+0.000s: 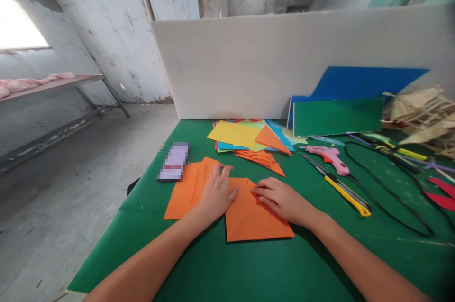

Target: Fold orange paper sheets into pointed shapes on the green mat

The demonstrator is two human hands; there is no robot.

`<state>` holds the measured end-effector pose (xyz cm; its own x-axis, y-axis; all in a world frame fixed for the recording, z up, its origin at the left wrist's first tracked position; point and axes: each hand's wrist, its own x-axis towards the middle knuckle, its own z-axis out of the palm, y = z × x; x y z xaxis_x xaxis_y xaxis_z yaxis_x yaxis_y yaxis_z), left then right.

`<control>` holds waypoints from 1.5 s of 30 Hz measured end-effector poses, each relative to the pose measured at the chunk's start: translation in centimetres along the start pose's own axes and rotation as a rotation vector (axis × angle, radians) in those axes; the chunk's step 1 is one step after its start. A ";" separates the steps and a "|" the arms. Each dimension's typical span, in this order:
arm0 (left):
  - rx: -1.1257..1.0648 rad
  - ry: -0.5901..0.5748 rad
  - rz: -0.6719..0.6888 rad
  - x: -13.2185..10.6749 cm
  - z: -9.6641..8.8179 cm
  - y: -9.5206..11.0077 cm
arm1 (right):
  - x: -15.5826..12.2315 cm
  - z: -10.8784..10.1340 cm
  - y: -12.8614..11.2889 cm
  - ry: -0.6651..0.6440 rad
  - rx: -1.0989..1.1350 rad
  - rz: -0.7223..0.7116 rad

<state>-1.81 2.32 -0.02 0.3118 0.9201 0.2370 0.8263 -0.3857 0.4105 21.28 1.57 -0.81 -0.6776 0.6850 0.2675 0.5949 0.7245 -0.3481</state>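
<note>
Two hands seen. One folded orange paper (256, 224), near centre, is touched by the half-curled right hand (279, 197); pinch can't be told. Left hand (216, 193) is loosely spread, nothing gripped, partly covering orange sheets (181, 197) at left. One phone (176, 160), one glue gun (329, 156), one cutter (344, 190) counted. Far paper stack (227, 135) overlapped, uncountable; red handles (441, 201) cut off right.

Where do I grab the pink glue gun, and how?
Probably by its handle, coming from the near right. The pink glue gun lies on its side, nozzle pointing left and handle slanting right and toward you, so fingers could wrap the handle well away from the nozzle.
</note>
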 end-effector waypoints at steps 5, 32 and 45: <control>-0.204 0.006 0.019 0.1 0.5 -0.8 | 0.4 0.8 -0.1 0.036 -0.031 0.049; 0.063 -0.108 0.638 -0.4 0.8 -0.1 | 0.4 0.8 -0.3 0.102 -0.013 0.015; 0.020 -0.113 0.678 -0.4 1.2 -0.2 | 0.6 0.8 -0.4 0.098 -0.006 0.020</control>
<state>-1.54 2.09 -1.26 0.8092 0.4779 0.3416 0.4396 -0.8784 0.1877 20.30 1.59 -1.25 -0.6200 0.7035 0.3474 0.6111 0.7107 -0.3486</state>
